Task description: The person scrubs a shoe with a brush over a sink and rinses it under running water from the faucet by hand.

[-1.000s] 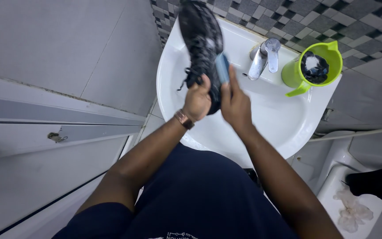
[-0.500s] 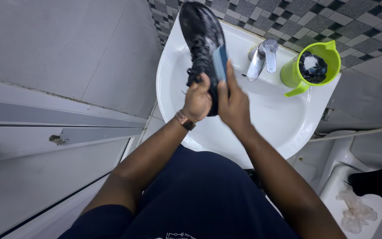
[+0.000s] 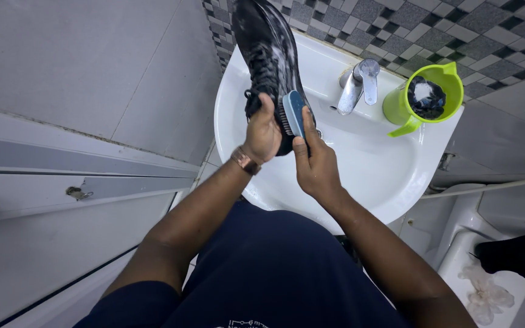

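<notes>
Gripping a black sneaker (image 3: 268,54) streaked with white suds, the left hand (image 3: 262,130) is closed around the shoe's heel end and holds it tilted above the left side of a white washbasin (image 3: 372,170), toe pointing toward the tiled wall. The right hand (image 3: 314,161) is clamped on a blue scrubbing brush (image 3: 293,112), whose bristles press against the sneaker's side near the heel. A watch (image 3: 244,161) sits on the left wrist. Behind the basin's bowl stands a chrome tap (image 3: 356,85), and just beside it, on the rim, a green plastic jug (image 3: 423,97) holds something dark. Grey and black mosaic tiles (image 3: 432,30) cover the wall behind.
</notes>
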